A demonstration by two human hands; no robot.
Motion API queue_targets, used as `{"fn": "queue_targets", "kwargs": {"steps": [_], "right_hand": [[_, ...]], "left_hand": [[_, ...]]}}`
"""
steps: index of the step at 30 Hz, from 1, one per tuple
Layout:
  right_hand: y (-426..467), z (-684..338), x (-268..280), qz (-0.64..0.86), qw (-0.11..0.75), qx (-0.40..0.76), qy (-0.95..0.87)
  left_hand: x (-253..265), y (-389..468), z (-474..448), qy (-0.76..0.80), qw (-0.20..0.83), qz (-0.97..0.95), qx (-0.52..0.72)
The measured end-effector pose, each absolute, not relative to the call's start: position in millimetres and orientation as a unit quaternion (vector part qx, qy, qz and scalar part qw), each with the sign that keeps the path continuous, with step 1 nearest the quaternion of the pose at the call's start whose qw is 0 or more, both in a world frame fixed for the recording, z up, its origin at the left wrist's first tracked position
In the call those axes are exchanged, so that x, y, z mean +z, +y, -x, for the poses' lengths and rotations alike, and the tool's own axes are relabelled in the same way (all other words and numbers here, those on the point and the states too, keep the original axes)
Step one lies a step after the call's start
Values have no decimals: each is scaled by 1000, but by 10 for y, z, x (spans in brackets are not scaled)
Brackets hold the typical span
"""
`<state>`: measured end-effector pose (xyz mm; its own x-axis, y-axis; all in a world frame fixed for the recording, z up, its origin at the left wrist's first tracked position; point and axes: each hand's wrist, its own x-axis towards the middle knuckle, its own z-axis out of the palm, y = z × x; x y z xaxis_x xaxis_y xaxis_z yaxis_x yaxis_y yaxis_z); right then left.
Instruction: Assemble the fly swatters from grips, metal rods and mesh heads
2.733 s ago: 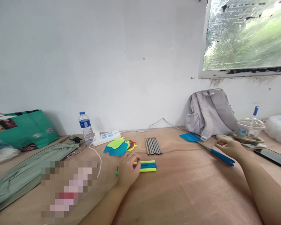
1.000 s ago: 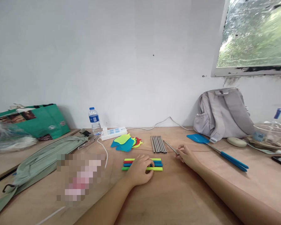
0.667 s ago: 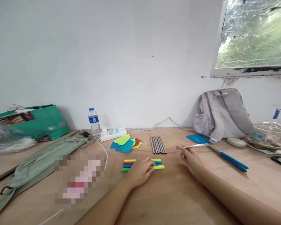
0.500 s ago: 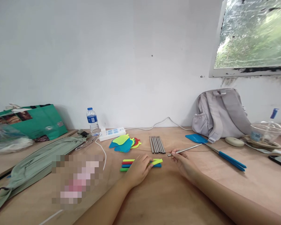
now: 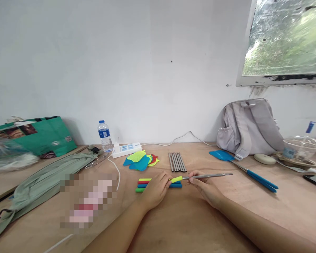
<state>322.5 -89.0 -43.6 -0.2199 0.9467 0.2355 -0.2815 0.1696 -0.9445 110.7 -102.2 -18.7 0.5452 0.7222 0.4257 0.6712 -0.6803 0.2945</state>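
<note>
My left hand (image 5: 156, 188) is closed on a yellow-green plastic handle tube (image 5: 177, 180), whose right end sticks out past the fingers. In my right hand (image 5: 204, 186) is a thin metal tube (image 5: 215, 175), pinched near its left end. That end meets the open end of the yellow handle; whether it sits inside, I cannot tell. Under and beside my left hand lie a blue handle tube (image 5: 177, 185), a red one (image 5: 143, 182), a green one (image 5: 140, 190) and another yellow one (image 5: 144, 180), partly covered. Several metal tubes (image 5: 177, 162) lie side by side just beyond.
Leaf-shaped fly swatter heads (image 5: 139, 163) are piled near a white power strip (image 5: 126, 150) and a water bottle (image 5: 104, 135). Blue fly swatters (image 5: 260, 180) lie at right before a grey backpack (image 5: 249, 128). A green bag (image 5: 50, 137) and a strap-like cloth (image 5: 50, 179) occupy the left.
My right hand has brought the metal tube left and turned it nearly level, so its end now meets the yellow handle. My left hand has stayed almost in place, keeping its hold.
</note>
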Motion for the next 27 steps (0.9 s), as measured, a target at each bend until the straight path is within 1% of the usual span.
{"fn": "queue_targets", "kwargs": {"steps": [4, 10, 16, 19, 23, 27], "right_hand": [[-880, -3242, -454, 314, 537, 553, -554], [-870, -3253, -448, 297, 513, 581, -557], [-910, -3213, -406, 292, 538, 576, -542], [-929, -3226, -382, 274, 530, 608, -524], [-924, -3280, -332, 209, 499, 700, -466], [-876, -3311, -314, 192, 464, 742, -444]], "left_hand": [[-193, -1014, -1096, 387, 52, -880, 271], [-198, -1029, -1091, 375, 60, -881, 282], [-154, -1088, -1130, 376, 76, -871, 306], [-136, -1115, -1142, 363, 105, -854, 357], [-187, -1076, -1121, 375, 146, -795, 453], [-261, -987, -1088, 390, 248, -723, 513]]}}
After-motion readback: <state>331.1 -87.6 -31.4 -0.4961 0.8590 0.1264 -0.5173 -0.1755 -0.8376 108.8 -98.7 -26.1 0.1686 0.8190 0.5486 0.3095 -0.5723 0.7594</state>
